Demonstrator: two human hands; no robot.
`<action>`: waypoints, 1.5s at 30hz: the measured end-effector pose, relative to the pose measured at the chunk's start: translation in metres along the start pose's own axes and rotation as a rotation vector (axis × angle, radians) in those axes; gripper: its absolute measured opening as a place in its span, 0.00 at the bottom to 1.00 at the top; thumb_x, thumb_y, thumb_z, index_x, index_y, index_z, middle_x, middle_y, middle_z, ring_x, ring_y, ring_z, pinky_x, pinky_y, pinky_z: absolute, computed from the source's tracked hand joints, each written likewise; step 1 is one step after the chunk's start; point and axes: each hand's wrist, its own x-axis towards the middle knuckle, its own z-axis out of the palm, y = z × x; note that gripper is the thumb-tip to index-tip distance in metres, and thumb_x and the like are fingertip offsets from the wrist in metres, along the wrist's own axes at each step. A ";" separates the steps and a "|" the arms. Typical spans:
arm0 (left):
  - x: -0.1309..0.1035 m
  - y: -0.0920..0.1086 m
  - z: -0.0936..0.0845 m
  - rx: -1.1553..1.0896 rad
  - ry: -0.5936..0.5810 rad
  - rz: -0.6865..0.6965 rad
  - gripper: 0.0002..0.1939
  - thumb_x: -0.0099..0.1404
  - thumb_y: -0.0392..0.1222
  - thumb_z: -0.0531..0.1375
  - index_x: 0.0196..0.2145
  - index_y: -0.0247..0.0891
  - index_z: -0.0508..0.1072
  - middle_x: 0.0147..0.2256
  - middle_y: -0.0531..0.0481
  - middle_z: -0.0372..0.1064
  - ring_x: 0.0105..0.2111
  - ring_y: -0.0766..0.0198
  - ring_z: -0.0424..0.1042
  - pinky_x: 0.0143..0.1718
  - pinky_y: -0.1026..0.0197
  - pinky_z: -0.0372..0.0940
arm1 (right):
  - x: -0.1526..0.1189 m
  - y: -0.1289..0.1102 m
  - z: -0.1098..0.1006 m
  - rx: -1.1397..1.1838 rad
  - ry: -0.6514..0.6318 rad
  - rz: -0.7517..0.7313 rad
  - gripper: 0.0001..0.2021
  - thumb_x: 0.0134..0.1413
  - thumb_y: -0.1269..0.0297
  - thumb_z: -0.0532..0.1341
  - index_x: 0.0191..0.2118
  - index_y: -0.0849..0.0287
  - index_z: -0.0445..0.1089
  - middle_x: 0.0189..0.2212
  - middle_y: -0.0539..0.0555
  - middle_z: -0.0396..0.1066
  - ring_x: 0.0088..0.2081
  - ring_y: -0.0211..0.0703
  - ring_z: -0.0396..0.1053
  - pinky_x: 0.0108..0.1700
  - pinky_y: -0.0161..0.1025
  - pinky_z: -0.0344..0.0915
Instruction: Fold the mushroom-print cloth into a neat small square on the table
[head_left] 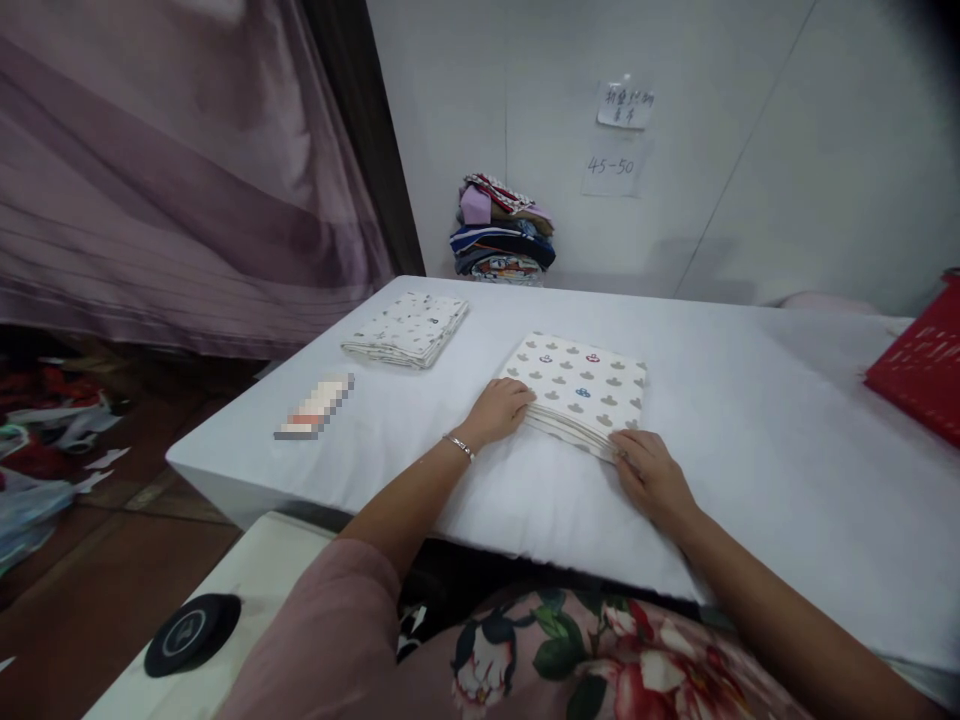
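Note:
A folded white cloth (577,385) printed with grey shapes and a few red and blue motifs lies flat on the white-covered table (735,420). Its layered front edge faces me. My left hand (501,408), a silver bracelet at the wrist, has its fingers closed at the near left corner. At the near right corner my right hand (654,475) pinches the layers between thumb and fingers. Farther left rests a second folded cloth (409,328), white with small dark prints, and neither hand touches it.
A blurred-out flat item (315,405) lies on the table's left. Behind the table stands a stack of folded fabrics (502,235); a red basket (919,360) is at right. Paper notes (613,168) hang on the wall. A round black object (192,634) sits on a lower surface.

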 end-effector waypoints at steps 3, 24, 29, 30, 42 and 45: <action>0.004 0.002 -0.003 0.029 -0.008 0.046 0.13 0.65 0.36 0.51 0.45 0.41 0.71 0.43 0.47 0.68 0.45 0.59 0.63 0.47 0.56 0.56 | 0.011 -0.002 -0.006 -0.032 0.005 -0.004 0.13 0.59 0.64 0.52 0.47 0.55 0.68 0.43 0.56 0.69 0.46 0.48 0.64 0.46 0.46 0.65; 0.009 -0.001 0.006 0.248 -0.053 0.129 0.11 0.62 0.27 0.51 0.39 0.36 0.68 0.39 0.47 0.66 0.40 0.60 0.63 0.40 0.59 0.58 | 0.081 -0.030 0.011 -0.375 -0.422 -0.011 0.14 0.63 0.62 0.49 0.44 0.59 0.70 0.38 0.57 0.69 0.41 0.45 0.63 0.41 0.39 0.57; 0.003 0.000 0.008 0.254 -0.041 0.144 0.11 0.63 0.29 0.51 0.41 0.37 0.67 0.41 0.47 0.66 0.41 0.60 0.63 0.41 0.59 0.57 | 0.077 -0.027 0.015 -0.384 -0.382 -0.054 0.15 0.64 0.64 0.47 0.42 0.59 0.70 0.36 0.57 0.68 0.39 0.45 0.62 0.38 0.39 0.57; 0.004 0.000 0.008 0.257 -0.035 0.142 0.11 0.64 0.30 0.51 0.42 0.37 0.67 0.41 0.47 0.66 0.42 0.60 0.63 0.41 0.59 0.57 | 0.077 -0.026 0.015 -0.378 -0.376 -0.055 0.15 0.64 0.64 0.47 0.42 0.59 0.70 0.36 0.57 0.68 0.39 0.45 0.62 0.37 0.39 0.57; 0.003 0.002 0.004 0.196 -0.069 0.106 0.11 0.63 0.31 0.51 0.41 0.38 0.69 0.40 0.46 0.67 0.42 0.60 0.64 0.42 0.57 0.58 | 0.070 -0.021 0.020 -0.312 -0.364 -0.074 0.15 0.64 0.62 0.47 0.45 0.59 0.69 0.40 0.58 0.68 0.40 0.46 0.62 0.40 0.39 0.57; 0.004 0.004 -0.001 0.148 -0.063 0.142 0.12 0.62 0.34 0.53 0.44 0.38 0.68 0.41 0.46 0.67 0.43 0.60 0.64 0.43 0.57 0.59 | 0.072 -0.023 0.016 -0.311 -0.416 -0.067 0.14 0.61 0.60 0.50 0.47 0.60 0.67 0.41 0.59 0.67 0.41 0.47 0.61 0.40 0.40 0.57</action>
